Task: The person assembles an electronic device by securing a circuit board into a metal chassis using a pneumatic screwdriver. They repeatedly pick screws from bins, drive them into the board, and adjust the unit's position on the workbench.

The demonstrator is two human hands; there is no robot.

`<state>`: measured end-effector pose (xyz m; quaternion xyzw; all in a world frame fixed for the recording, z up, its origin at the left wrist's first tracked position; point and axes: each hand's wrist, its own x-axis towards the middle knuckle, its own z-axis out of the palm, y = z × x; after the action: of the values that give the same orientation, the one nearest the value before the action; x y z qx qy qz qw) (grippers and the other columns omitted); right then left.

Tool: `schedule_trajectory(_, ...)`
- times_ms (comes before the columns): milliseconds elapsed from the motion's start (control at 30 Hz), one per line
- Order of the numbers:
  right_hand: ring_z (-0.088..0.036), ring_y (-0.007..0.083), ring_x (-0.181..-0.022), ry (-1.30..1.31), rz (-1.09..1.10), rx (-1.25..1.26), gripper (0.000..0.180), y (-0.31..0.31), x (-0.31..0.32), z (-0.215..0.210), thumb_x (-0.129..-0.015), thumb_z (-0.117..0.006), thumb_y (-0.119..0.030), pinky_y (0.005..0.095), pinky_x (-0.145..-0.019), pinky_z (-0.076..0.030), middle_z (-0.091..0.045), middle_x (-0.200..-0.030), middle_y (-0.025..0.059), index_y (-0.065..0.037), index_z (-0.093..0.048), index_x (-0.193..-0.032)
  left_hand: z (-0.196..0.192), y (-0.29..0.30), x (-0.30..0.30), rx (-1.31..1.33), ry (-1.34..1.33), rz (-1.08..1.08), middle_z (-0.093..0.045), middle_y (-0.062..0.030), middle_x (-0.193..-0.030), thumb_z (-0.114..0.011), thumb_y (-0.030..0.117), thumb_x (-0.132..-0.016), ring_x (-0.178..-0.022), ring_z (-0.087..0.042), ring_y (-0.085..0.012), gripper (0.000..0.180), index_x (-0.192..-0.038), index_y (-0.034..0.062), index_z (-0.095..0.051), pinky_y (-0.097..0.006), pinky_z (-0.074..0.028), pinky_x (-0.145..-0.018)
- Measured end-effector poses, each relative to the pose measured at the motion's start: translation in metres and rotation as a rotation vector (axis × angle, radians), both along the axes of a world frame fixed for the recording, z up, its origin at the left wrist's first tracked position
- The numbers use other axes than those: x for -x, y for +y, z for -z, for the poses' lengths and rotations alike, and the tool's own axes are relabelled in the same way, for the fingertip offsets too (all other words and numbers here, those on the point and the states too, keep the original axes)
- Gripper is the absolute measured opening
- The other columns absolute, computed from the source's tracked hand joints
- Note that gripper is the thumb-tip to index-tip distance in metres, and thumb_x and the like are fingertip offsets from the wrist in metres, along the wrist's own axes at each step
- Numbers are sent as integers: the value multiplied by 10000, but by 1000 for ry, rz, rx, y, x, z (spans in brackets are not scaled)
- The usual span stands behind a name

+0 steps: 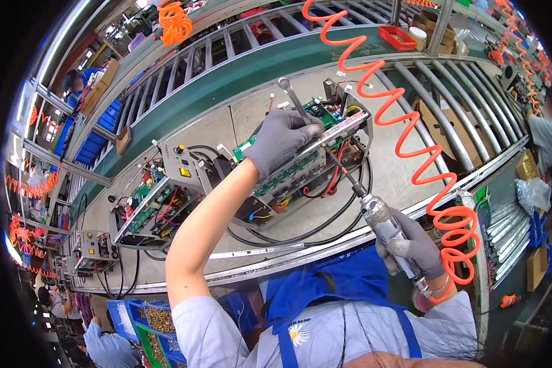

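My left hand [283, 142], in a grey glove, closes around a metal wrench [293, 98] over the top of an open-framed electronic unit [288, 178]. The wrench tilts, its head end pointing up and away. Green circuit boards [316, 113] and coloured wires show inside the frame. My right hand [416, 245], also gloved, grips a silver air screwdriver [383, 222]. Its long bit reaches up toward the unit's near top rail, close to my left fingers; whether the tip touches a screw is hidden. An orange coiled hose [454, 230] is attached at the screwdriver's rear end.
More open units [150, 205] stand to the left on the bench, with black cables [313, 236] looped near its front edge. Metal rollers [454, 116] lie at the right. Blue bins of small fasteners [159, 319] sit lower left. Other people work at both sides.
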<state>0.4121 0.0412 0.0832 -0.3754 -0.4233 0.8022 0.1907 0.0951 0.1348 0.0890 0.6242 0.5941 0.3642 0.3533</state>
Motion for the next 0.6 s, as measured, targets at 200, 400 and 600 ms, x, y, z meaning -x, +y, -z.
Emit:
schedule_trajectory(200, -592, 136, -519, 18, 19, 2, 877, 1, -2, 2, -685, -754, -346, 247, -449, -489, -602, -807, 102, -20, -396, -1417, -2, 3, -4, -2, 3, 23, -727, -81, -833, -668, 205, -871, -735, -622, -105, 245, -1006, 17, -749, -279, -500, -731)
schedule_trajectory(400, -584, 119, -543, 17, -14, -49, 829, -4, 10, -1, -743, -689, -261, 249, -472, -491, -593, -831, 74, -28, -350, -1463, -7, -13, 9, -72, 150, -161, -717, -119, -787, -663, 225, -849, -698, -649, -139, 243, -975, 39, -755, -312, -508, -686)
schedule_trajectory(600, -538, 98, -498, 103, -76, -150, 920, -22, -32, 48, -731, -783, -459, 218, -407, -436, -572, -755, 47, 9, -360, -1401, -16, -106, 37, -721, -339, -512, -708, -72, -754, -669, 143, -866, -701, -641, -118, 171, -942, 6, -738, -284, -509, -647)
